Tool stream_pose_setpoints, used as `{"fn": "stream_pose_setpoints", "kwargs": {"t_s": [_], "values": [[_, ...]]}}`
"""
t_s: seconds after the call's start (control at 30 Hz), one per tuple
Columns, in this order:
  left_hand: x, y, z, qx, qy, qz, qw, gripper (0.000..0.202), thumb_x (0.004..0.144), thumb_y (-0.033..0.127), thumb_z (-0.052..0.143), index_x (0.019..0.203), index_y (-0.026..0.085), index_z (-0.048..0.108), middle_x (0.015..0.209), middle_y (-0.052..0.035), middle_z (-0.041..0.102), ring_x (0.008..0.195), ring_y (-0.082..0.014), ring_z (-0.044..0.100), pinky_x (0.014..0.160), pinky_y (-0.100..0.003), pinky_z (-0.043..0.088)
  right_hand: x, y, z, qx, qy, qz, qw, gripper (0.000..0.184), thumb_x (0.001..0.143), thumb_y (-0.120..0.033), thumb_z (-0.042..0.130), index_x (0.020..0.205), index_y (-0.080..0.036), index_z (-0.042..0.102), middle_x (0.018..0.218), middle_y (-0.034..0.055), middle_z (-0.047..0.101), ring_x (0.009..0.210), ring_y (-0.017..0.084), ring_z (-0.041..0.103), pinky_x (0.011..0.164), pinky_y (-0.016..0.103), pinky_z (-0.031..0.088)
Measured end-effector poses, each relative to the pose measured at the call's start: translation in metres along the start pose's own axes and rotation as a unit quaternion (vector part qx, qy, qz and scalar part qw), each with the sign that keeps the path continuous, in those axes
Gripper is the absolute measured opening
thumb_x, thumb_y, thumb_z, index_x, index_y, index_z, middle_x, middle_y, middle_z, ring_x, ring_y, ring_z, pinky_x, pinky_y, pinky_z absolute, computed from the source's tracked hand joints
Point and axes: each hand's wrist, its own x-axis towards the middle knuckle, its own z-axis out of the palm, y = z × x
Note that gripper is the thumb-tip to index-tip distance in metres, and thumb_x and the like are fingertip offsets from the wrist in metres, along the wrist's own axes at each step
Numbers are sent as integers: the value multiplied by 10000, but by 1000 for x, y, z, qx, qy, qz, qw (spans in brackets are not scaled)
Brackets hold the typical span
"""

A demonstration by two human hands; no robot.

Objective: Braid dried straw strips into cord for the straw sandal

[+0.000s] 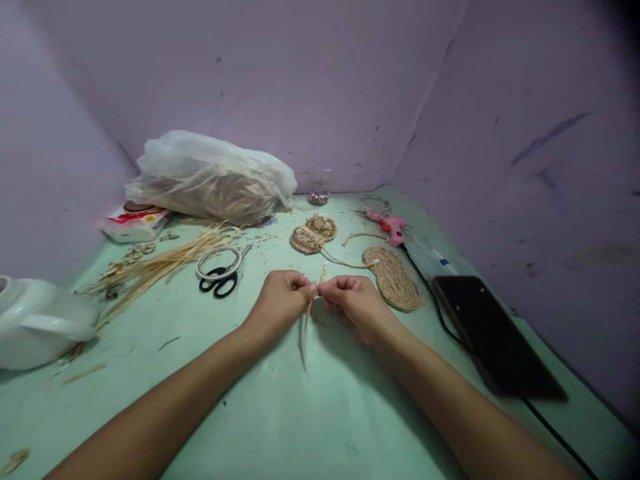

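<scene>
My left hand (287,293) and my right hand (353,297) meet near the middle of the green table, fingertips pinched close together. Between them is a pale dried-fibre strip (305,340), whose loose tail hangs down toward me while a short braided-looking end pokes up above the fingers. Both hands are closed on it. Just beyond lie a coiled braided rope piece (314,235) and a sole-shaped coil of braid (393,277), with a thin cord joining them. The exact grip is hidden by the fingers.
At left are scissors (219,283) under a wire ring (203,263), a bundle of dry strips (170,260) and a white jug (45,327). A plastic bag (215,177) and bead jar (319,190) stand behind. A pink glue gun (390,227), its cable and a phone (495,333) lie right.
</scene>
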Motion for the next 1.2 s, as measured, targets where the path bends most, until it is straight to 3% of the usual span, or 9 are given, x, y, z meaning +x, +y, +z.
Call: {"fn": "stream_pose_setpoints", "kwargs": {"t_s": [0.23,0.37,0.5,0.63,0.7,0.77,0.9,1.0,1.2], "values": [[-6,11,-10,222,1,52,974,135,618,245,517,562,147,590,516,-10,545,491,-105,443,458,-217,292,2,6,3,2,54,-31,998,163,601,-285,576,542,-134,573,438,-24,517,327,28,248,357,201,156],[-28,17,1,375,51,147,914,179,698,215,439,645,172,605,583,-36,584,537,-141,492,494,-246,289,-1,7,6,66,70,-38,995,137,584,-259,595,547,-128,587,470,-15,551,340,26,276,369,202,189],[-42,11,14,446,39,241,861,219,697,130,413,786,154,612,676,-77,598,537,-160,505,496,-259,288,-5,4,9,169,64,9,984,88,534,-191,622,583,-125,592,501,-11,560,397,49,399,393,195,250],[-38,10,12,357,13,274,893,156,695,165,457,692,160,613,636,-67,585,531,-152,501,516,-259,319,-5,1,9,226,35,24,973,91,510,-167,632,569,-125,578,499,-3,556,451,77,463,438,202,316],[-32,15,5,259,50,234,936,140,696,216,487,634,166,602,614,-51,586,534,-139,503,529,-250,344,-5,1,9,227,30,12,973,103,511,-186,643,550,-128,567,485,-6,542,451,80,460,453,210,331],[-25,22,-1,142,85,117,979,113,670,237,521,687,163,604,561,-27,576,456,-115,477,472,-238,345,-5,1,9,204,26,8,979,120,525,-210,644,529,-130,554,463,-10,527,425,74,435,440,213,316],[-14,28,-10,-82,-65,-113,988,152,606,191,549,730,112,586,523,-17,558,328,-79,415,320,-205,280,-7,3,12,185,-19,-5,983,141,575,-235,611,512,-136,534,446,-14,512,415,76,437,467,228,332],[-10,24,-13,-132,-140,-143,971,81,581,165,560,587,86,576,511,-28,543,353,-70,443,310,-179,302,-9,1,13,185,-37,-16,982,130,570,-215,613,505,-134,536,452,-12,523,452,90,481,520,239,361],[-5,16,-16,-93,-112,-152,978,78,542,160,572,553,88,600,395,14,463,297,-50,362,278,-167,239,-7,4,12,141,-31,-62,988,112,593,-217,614,533,-132,572,519,16,580,521,112,523,598,264,393]]}}
